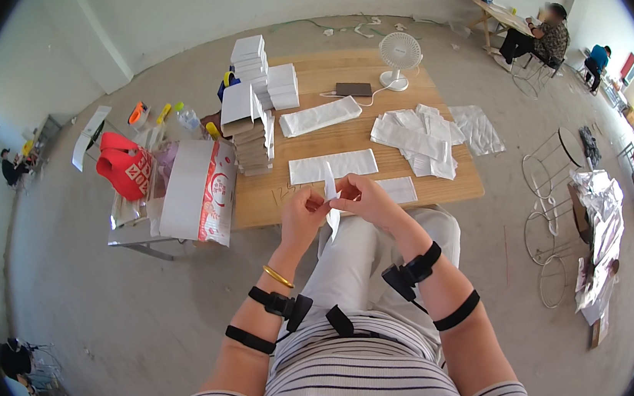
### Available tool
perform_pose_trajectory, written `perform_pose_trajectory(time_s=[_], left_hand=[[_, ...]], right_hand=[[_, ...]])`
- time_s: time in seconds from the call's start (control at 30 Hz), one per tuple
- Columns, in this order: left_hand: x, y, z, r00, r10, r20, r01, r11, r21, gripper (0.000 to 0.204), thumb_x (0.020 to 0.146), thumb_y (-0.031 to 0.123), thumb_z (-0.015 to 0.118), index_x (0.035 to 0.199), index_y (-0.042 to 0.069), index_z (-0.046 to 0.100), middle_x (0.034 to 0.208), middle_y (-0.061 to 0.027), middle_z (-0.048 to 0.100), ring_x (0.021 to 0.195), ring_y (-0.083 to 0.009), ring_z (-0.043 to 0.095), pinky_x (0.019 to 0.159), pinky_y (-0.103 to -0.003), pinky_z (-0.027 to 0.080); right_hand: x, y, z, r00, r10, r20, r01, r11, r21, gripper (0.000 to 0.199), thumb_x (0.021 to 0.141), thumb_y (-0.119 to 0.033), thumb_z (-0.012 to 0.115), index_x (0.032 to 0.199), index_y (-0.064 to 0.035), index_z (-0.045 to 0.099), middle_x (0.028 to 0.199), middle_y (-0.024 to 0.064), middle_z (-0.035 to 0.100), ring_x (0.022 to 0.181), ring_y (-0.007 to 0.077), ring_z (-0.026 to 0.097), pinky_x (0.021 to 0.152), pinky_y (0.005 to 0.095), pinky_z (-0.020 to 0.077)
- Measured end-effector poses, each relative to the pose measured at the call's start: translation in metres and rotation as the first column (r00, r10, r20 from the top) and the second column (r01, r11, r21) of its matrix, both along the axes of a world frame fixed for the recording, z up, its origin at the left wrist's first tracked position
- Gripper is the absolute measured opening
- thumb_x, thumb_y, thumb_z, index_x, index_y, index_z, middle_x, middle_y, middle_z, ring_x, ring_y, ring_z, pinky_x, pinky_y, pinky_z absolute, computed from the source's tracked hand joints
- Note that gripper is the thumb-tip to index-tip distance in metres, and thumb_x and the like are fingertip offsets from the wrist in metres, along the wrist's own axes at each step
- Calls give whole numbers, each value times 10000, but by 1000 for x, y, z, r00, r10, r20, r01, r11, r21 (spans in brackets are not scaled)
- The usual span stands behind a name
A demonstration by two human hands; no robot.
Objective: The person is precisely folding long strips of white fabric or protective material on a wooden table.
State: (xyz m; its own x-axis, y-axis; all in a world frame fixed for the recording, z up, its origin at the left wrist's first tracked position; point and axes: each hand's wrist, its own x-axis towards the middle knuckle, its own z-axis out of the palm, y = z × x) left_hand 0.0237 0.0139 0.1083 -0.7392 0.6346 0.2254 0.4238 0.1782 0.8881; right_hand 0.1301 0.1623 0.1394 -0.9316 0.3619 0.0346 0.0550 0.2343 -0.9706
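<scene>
My left hand (304,214) and my right hand (367,201) meet over my lap at the table's near edge. Between their pinched fingertips they hold a thin white paper-like strip (333,224), seen nearly edge-on, so its exact kind cannot be made out. Just beyond the hands, a flat white sleeve-like piece (332,167) lies on the wooden table (330,76). Another white piece (397,189) lies partly behind my right hand. Farther back is a neat stack of such white pieces (320,116), and to the right a loose, overlapping pile (419,141).
White boxes (250,63) stand stacked at the table's left. A small white fan (399,56) and a dark power bank (354,89) sit at the back. A carton (198,189) and red bag (125,166) are on the left. Stools (553,192) stand at right; a seated person (548,41) is far off.
</scene>
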Motion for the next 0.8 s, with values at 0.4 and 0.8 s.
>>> perform_pose_trajectory(time_s=[0.4,0.8], left_hand=[[-15,-6,-17,951,-39,307,13,996,84,284,809,173,821,787,25,579,724,-26,615,647,-93,569,611,-249,467],[-71,-12,38,957,287,42,-270,827,493,274,911,190,739,818,37,531,744,9,586,661,-41,516,620,-207,445]], right_hand=[[22,13,-6,979,-205,5,202,970,138,147,869,-99,691,891,-5,581,789,45,640,709,114,584,650,276,479],[-2,16,-43,971,-228,77,238,861,-450,119,957,-160,629,1000,-53,600,1002,75,717,872,137,668,795,275,514]])
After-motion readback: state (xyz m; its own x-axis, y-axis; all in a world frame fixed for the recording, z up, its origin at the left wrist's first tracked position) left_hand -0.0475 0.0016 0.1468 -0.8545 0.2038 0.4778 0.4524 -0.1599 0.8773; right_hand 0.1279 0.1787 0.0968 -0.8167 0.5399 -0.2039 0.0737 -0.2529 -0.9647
